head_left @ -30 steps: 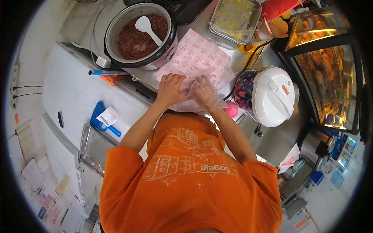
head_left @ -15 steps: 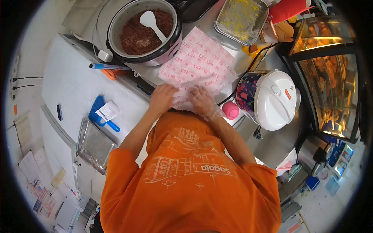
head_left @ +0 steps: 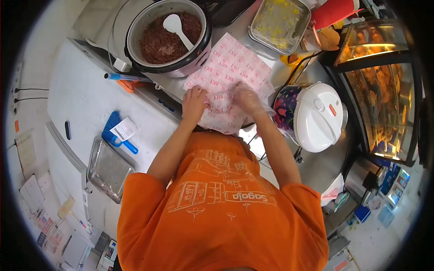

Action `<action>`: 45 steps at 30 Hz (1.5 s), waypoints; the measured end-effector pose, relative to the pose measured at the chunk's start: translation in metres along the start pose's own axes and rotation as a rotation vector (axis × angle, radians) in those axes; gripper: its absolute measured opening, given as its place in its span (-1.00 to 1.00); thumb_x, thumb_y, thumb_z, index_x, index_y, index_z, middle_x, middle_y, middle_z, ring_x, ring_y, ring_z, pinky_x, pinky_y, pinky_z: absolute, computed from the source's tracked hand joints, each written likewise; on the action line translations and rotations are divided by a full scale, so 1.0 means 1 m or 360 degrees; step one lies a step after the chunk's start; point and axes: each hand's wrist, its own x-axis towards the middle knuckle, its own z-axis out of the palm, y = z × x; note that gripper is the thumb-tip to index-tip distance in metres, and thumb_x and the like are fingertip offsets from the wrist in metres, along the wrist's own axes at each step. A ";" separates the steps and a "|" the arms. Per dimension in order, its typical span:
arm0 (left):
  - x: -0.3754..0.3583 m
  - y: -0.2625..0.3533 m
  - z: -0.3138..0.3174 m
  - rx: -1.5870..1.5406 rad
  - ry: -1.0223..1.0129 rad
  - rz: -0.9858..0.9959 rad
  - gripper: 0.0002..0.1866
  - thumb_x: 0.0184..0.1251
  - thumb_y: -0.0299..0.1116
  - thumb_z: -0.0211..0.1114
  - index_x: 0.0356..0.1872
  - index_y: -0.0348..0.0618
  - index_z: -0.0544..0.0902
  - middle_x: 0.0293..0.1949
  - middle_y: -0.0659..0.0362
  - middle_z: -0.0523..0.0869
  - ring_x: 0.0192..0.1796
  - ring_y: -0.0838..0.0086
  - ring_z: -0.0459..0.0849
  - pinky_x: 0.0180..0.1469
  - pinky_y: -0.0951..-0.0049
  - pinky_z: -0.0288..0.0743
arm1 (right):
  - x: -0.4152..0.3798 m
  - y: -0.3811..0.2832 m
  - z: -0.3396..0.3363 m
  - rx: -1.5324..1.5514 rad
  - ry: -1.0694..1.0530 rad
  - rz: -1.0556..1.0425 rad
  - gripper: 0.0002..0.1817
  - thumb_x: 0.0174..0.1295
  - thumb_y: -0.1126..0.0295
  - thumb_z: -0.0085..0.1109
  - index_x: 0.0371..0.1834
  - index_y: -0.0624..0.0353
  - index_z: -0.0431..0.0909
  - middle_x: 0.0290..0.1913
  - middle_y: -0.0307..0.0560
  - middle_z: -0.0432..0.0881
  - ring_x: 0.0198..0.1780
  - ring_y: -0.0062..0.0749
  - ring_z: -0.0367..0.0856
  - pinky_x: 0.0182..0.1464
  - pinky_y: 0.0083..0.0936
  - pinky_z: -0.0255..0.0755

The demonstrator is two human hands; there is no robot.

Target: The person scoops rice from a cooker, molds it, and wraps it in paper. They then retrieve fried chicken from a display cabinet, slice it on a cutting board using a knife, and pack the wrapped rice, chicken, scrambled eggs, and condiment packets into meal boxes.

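Note:
Pink printed wrapping paper (head_left: 237, 58) lies in overlapping sheets on the counter before me, its near part folded up and bulging between my hands. My left hand (head_left: 194, 105) is bare and grips the left side of the fold, fingers curled over the paper. On the right side, my right hand (head_left: 248, 100), in a clear plastic glove, presses its bent fingertips onto the paper. Whatever lies under the fold is hidden. Just beyond the paper stands an open cooker pot (head_left: 205, 49) of dark reddish food (head_left: 169, 38), with a white rice paddle (head_left: 178, 30) resting in it.
A floral rice cooker with a white lid (head_left: 318, 117) stands to the right, beside a lit glass food cabinet (head_left: 379, 99). A metal tray (head_left: 279, 27) with yellow bits is at the back. On the left white surface lie a blue brush (head_left: 112, 126) and a clear-lined tray (head_left: 108, 169).
Both hands have moved forward over the paper, the right one further. The near part of the paper is now folded and bunched between them. The pink round object is out of sight.

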 end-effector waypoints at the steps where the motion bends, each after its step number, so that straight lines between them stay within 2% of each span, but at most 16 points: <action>1: 0.003 0.001 -0.006 0.0226 0.0104 0.0244 -0.80 0.16 -0.36 0.36 -0.17 -0.08 0.66 -0.16 0.18 0.69 0.00 0.26 0.63 0.07 0.26 0.51 | 0.006 -0.011 -0.016 -0.0093 -0.0184 -0.0025 -0.76 0.31 0.33 0.13 -0.06 0.20 0.63 -0.26 0.18 0.71 -0.16 -0.10 0.76 -0.20 -0.19 0.64; 6: -0.018 -0.028 0.026 0.0293 0.0122 0.0673 -0.77 0.21 -0.39 0.23 -0.11 -0.09 0.69 -0.13 0.17 0.66 0.03 0.26 0.61 0.11 0.26 0.48 | -0.016 -0.035 -0.031 -0.0198 -0.0581 0.0157 -0.60 0.23 0.39 0.13 0.15 0.24 0.54 -0.10 0.07 0.72 -0.22 -0.17 0.76 -0.44 -0.19 0.62; 10: -0.040 -0.010 0.040 0.0626 0.0130 0.0594 -0.77 0.25 -0.29 0.28 -0.14 -0.16 0.67 -0.07 0.11 0.64 0.07 0.22 0.64 0.06 0.23 0.56 | -0.044 -0.054 -0.003 -0.0248 0.0134 0.0152 -0.52 0.43 0.41 -0.07 0.42 0.23 0.33 -0.13 0.18 0.69 -0.26 0.04 0.74 -0.20 -0.12 0.66; 13: -0.035 0.011 0.045 0.0591 -0.0464 0.0224 -0.71 0.22 -0.31 0.34 -0.08 -0.20 0.64 -0.05 0.05 0.63 0.04 0.19 0.68 -0.04 0.20 0.65 | -0.043 -0.072 0.010 -0.0015 0.0622 0.0192 -0.51 0.47 0.45 -0.11 0.46 0.26 0.29 -0.10 0.21 0.67 -0.24 -0.03 0.72 -0.18 -0.18 0.64; 15: -0.001 0.017 0.019 0.0499 -0.0498 0.0090 -0.63 0.16 -0.34 0.40 -0.02 -0.23 0.61 -0.04 0.03 0.62 0.02 0.17 0.69 -0.11 0.19 0.68 | -0.040 -0.082 0.023 0.0334 0.0471 0.0548 -0.50 0.45 0.49 -0.06 0.46 0.26 0.29 -0.03 0.21 0.66 -0.19 -0.13 0.71 -0.13 -0.25 0.62; 17: 0.025 0.016 0.010 0.0288 -0.0225 0.0000 -0.50 0.05 -0.47 0.48 0.08 -0.23 0.57 -0.04 0.01 0.60 -0.01 0.10 0.68 -0.07 0.17 0.66 | -0.035 -0.103 -0.008 0.1563 0.0154 0.1179 -0.43 0.38 0.51 0.08 0.48 0.25 0.27 0.04 0.12 0.64 -0.13 -0.24 0.69 -0.07 -0.33 0.60; 20: 0.036 -0.009 0.027 -0.0085 -0.0372 0.0711 -0.47 0.06 -0.61 0.41 0.13 -0.21 0.53 0.01 0.06 0.61 0.02 0.16 0.68 0.04 0.23 0.61 | -0.028 -0.115 -0.021 0.1964 0.0037 0.1465 -0.20 0.25 0.55 0.29 0.55 0.24 0.13 0.01 0.01 0.64 -0.15 -0.39 0.67 -0.12 -0.44 0.61; 23: 0.022 0.014 0.000 -0.1112 -0.0971 0.0435 -0.50 0.07 -0.71 0.31 0.11 -0.20 0.56 0.00 0.11 0.64 0.04 0.27 0.66 0.11 0.29 0.54 | -0.031 -0.127 -0.047 0.2234 0.0326 0.1335 -0.20 0.14 0.50 0.44 0.46 0.25 0.24 -0.06 -0.07 0.65 -0.17 -0.43 0.66 -0.13 -0.49 0.59; 26: 0.017 0.041 -0.028 -0.1440 -0.0864 0.0488 -0.59 0.16 -0.73 0.25 0.08 -0.27 0.59 0.01 0.15 0.68 0.09 0.39 0.63 0.15 0.31 0.52 | -0.045 -0.135 -0.095 0.2247 0.0408 0.1220 -0.31 0.09 0.40 0.52 0.30 0.26 0.42 -0.07 -0.09 0.65 -0.14 -0.42 0.66 -0.10 -0.48 0.57; 30: 0.009 0.060 -0.030 -0.1985 -0.0898 -0.0085 -0.74 0.37 -0.61 0.23 0.06 -0.27 0.62 0.05 0.12 0.70 0.15 0.42 0.64 0.18 0.34 0.55 | -0.063 -0.121 -0.129 0.1840 0.0472 0.1205 -0.46 0.12 0.29 0.53 0.12 0.25 0.53 0.01 -0.05 0.63 -0.07 -0.42 0.63 -0.10 -0.49 0.57; 31: 0.008 0.061 -0.024 -0.2046 -0.0961 -0.0283 -0.75 0.42 -0.56 0.22 0.08 -0.26 0.61 0.07 0.10 0.69 0.16 0.43 0.64 0.19 0.34 0.57 | -0.062 -0.128 -0.116 0.1900 0.0978 0.1493 -0.56 0.19 0.32 0.46 0.06 0.23 0.51 -0.03 -0.08 0.61 -0.10 -0.45 0.59 -0.16 -0.52 0.56; 34: -0.006 0.081 0.009 -0.2646 -0.1085 -0.0743 -0.75 0.49 -0.45 0.25 0.12 -0.25 0.61 0.04 0.13 0.71 0.05 0.46 0.70 0.10 0.38 0.63 | -0.082 -0.131 -0.143 0.2846 0.1103 0.1344 -0.61 0.23 0.32 0.41 0.02 0.22 0.49 -0.06 -0.08 0.58 -0.16 -0.45 0.59 -0.19 -0.51 0.57; 35: -0.011 0.095 0.020 -0.2916 -0.1108 -0.0889 -0.74 0.50 -0.42 0.27 0.13 -0.24 0.62 0.01 0.14 0.73 -0.01 0.47 0.72 0.05 0.40 0.65 | -0.091 -0.137 -0.160 0.2732 0.1138 0.1528 -0.66 0.25 0.36 0.38 -0.03 0.21 0.46 -0.12 -0.11 0.56 -0.17 -0.45 0.58 -0.22 -0.49 0.58; 41: -0.024 0.160 0.081 -0.2436 -0.2094 -0.0999 -0.63 0.49 -0.28 0.26 0.23 -0.18 0.53 0.10 0.08 0.70 0.06 0.34 0.73 0.10 0.24 0.64 | -0.153 -0.138 -0.148 0.2752 0.1594 0.1474 -0.70 0.24 0.41 0.35 -0.02 0.22 0.52 -0.15 -0.12 0.61 -0.24 -0.44 0.58 -0.22 -0.49 0.55; 43: -0.024 0.169 0.112 -0.1155 -0.2018 -0.0005 -0.53 0.37 -0.26 0.37 0.24 -0.16 0.53 0.09 0.05 0.70 0.07 0.30 0.72 0.07 0.21 0.63 | -0.199 -0.120 -0.114 0.1635 0.1192 0.1924 -0.78 0.32 0.34 0.27 -0.12 0.28 0.61 -0.18 -0.01 0.68 -0.26 -0.37 0.62 -0.20 -0.39 0.54; 45: -0.023 0.200 0.100 -0.0164 -0.1855 0.0545 -0.32 0.08 -0.22 0.56 0.27 -0.11 0.53 0.18 0.00 0.62 0.21 0.18 0.62 0.15 0.14 0.53 | -0.237 -0.107 -0.088 0.1648 0.1390 0.2232 -0.67 0.41 0.20 0.19 -0.24 0.33 0.65 -0.29 0.06 0.69 -0.28 -0.35 0.63 -0.18 -0.29 0.52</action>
